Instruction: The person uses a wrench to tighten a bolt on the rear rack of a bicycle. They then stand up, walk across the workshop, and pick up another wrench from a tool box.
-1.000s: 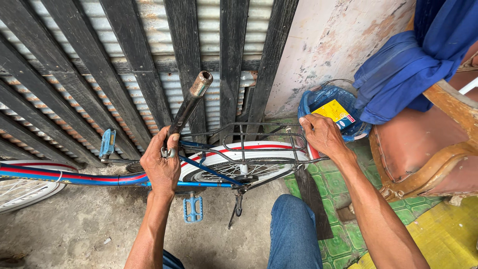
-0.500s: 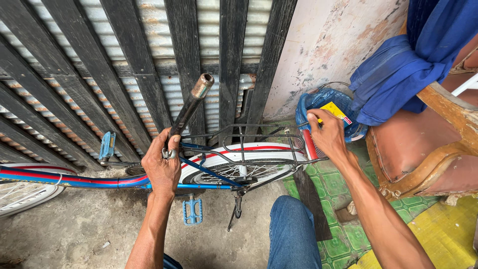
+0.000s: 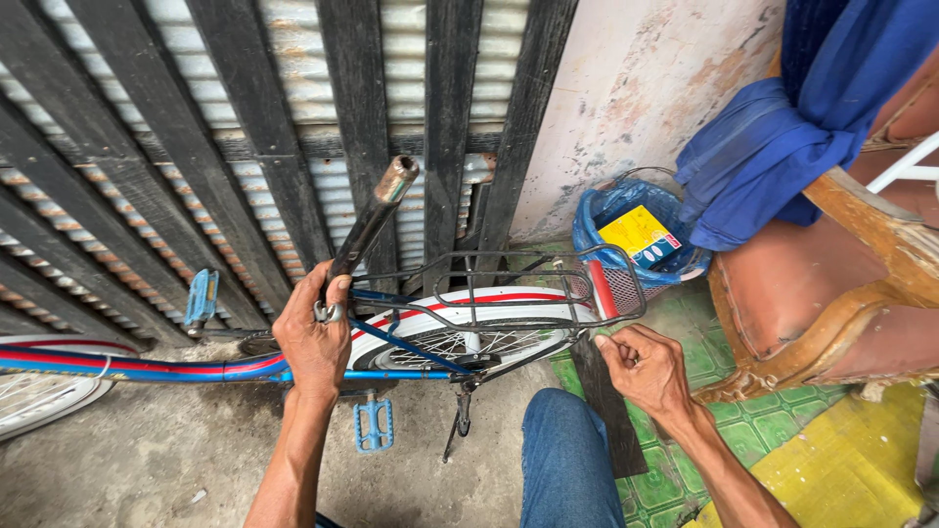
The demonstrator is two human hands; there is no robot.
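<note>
In the head view, a small blue bicycle frame lies across the lower left, with its bare seat post slanting up toward the dark slatted gate. The left hand is clamped around the foot of that seat post, where it enters the frame, thumb and fingers wrapped tight. Just right of the post sits the black wire rear rack over the white, red-striped rear mudguard and the spoked rear wheel. The right hand is curled into a loose fist just beside the rack's right end, below the red reflector; whether it pinches something small cannot be told. Below the post hang a blue pedal and the kickstand. Well right of the rack stand a blue plastic bag holding a yellow box, and a brown chair draped with blue cloth.
</note>
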